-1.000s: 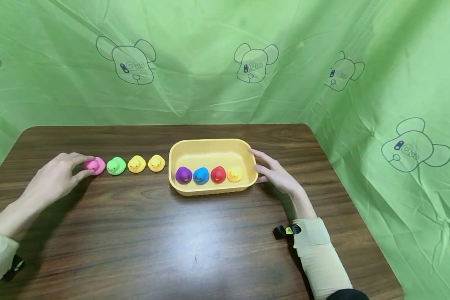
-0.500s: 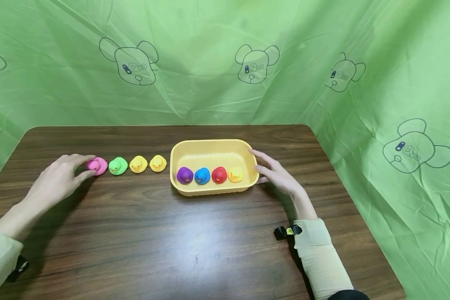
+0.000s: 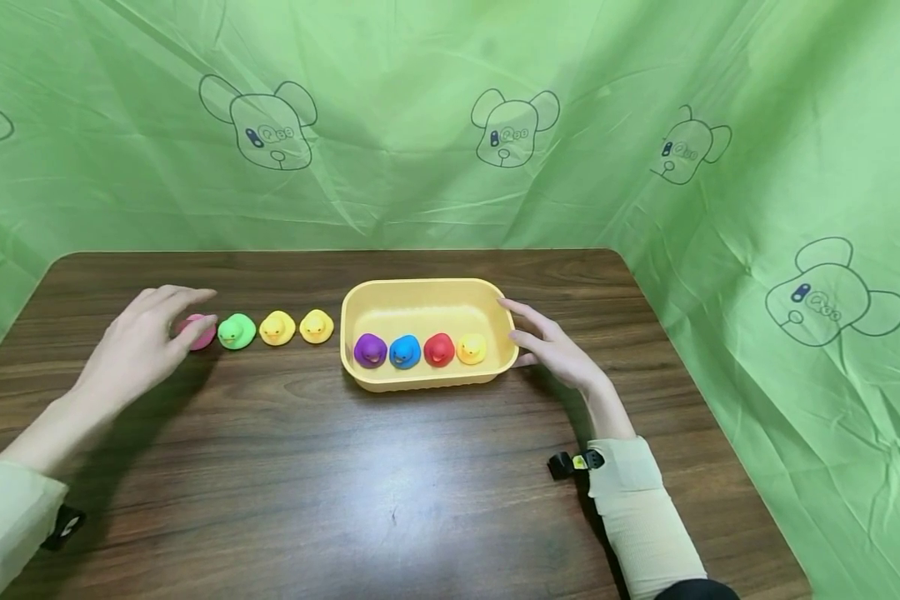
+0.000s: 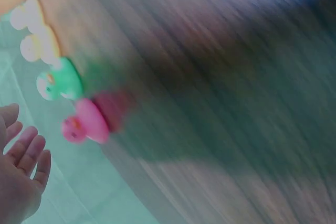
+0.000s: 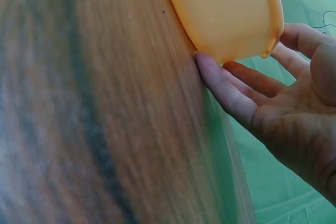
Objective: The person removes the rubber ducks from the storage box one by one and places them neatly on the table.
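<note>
My left hand [image 3: 142,333] is raised over the pink rubber duck [image 3: 204,335], fingers apart and nothing between them; the left wrist view shows a gap between the fingers and the pink duck [image 4: 90,121]. To its right in a row sit a green duck [image 3: 236,332] and two yellow ducks [image 3: 277,328]. My right hand [image 3: 555,346] rests with spread fingers against the right end of a yellow tub [image 3: 420,290]. Along the tub's near side stand a purple duck [image 3: 370,351], a blue duck [image 3: 404,352], a red duck [image 3: 438,350] and another yellow duck [image 3: 471,349].
Everything stands on a dark wood table [image 3: 307,500]. Green cloth [image 3: 390,167] with printed bear heads hangs behind and to the right. A camera is strapped at each wrist.
My left hand has let go of the pink duck and lifted up and to the right, now partly covering it. The right hand and the tub hold still.
</note>
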{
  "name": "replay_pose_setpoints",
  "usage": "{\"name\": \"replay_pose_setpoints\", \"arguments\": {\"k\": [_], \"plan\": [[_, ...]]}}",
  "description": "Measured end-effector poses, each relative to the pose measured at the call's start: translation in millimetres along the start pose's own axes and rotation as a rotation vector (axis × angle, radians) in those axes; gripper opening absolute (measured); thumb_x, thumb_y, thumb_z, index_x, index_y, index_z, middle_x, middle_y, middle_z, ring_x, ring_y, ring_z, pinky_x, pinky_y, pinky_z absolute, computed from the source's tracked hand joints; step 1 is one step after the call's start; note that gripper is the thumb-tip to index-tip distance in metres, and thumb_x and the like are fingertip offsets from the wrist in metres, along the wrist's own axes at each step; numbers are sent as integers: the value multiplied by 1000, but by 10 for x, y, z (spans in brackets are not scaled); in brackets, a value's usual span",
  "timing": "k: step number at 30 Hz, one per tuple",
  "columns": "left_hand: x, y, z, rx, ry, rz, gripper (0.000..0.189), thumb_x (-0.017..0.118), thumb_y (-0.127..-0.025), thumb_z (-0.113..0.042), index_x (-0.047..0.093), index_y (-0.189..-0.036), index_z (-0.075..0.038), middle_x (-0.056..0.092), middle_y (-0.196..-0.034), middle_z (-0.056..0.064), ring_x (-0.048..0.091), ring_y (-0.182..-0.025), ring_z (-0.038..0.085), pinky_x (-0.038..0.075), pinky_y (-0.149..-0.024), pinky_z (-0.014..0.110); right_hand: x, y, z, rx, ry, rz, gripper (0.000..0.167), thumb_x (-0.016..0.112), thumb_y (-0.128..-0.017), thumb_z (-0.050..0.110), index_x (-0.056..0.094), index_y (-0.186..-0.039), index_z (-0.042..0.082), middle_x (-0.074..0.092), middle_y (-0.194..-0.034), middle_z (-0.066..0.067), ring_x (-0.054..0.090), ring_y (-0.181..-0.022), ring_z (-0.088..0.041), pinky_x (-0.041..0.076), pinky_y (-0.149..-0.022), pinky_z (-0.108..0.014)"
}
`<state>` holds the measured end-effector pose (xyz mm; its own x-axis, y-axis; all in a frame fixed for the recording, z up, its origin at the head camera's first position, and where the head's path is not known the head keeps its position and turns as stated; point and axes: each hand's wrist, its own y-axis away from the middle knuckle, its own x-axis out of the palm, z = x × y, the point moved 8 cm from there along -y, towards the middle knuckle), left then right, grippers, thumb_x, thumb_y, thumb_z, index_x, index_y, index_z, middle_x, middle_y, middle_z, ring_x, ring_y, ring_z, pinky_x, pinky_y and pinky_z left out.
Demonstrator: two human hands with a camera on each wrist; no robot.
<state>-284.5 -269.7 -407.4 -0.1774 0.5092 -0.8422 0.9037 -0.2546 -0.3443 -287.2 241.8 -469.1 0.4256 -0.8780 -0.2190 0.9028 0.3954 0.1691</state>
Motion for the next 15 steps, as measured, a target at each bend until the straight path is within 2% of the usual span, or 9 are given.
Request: {"name": "replay_pose_setpoints", "arguments": {"k": [5,8,11,13,15], "plan": [[24,-61,-250,29,31,-34,42,71,-96,-13,63,-137,-5,64,-130,21,55,-119,39,42,-100,60,5,-2,6,3,7,1,55,50,-109,19,33,-162,26,26,-170,-5,52,-138,-40,63,-87,-39],[58,-93,-374,38,40,-43,43,70,-97,-15,62,-139,-6,65,-131,19,56,-107,33,44,-94,55,4,0,1,5,14,-2,55,50,-109,19,34,-162,26,27,-170,-5,52,-138,-40,63,-86,-39],[107,-136,-503,63,48,-52,44,70,-97,-14,61,-140,-8,65,-131,18,56,-104,31,45,-91,53,-3,6,-7,8,16,-6,55,50,-109,19,34,-161,26,27,-170,-5,52,-138,-40,64,-86,-38],[145,-162,-599,84,55,-57,44,71,-97,-14,62,-139,-9,66,-130,18,57,-106,33,45,-91,53,-5,9,-8,8,14,-7,55,50,-109,19,34,-161,27,27,-170,-4,52,-138,-40,64,-86,-38],[184,-189,-699,110,77,-57,44,72,-96,-13,63,-138,-8,66,-129,19,56,-114,36,44,-96,56,-4,10,-4,8,12,-6,55,50,-109,19,34,-161,27,26,-170,-4,51,-138,-40,63,-86,-38]]}}
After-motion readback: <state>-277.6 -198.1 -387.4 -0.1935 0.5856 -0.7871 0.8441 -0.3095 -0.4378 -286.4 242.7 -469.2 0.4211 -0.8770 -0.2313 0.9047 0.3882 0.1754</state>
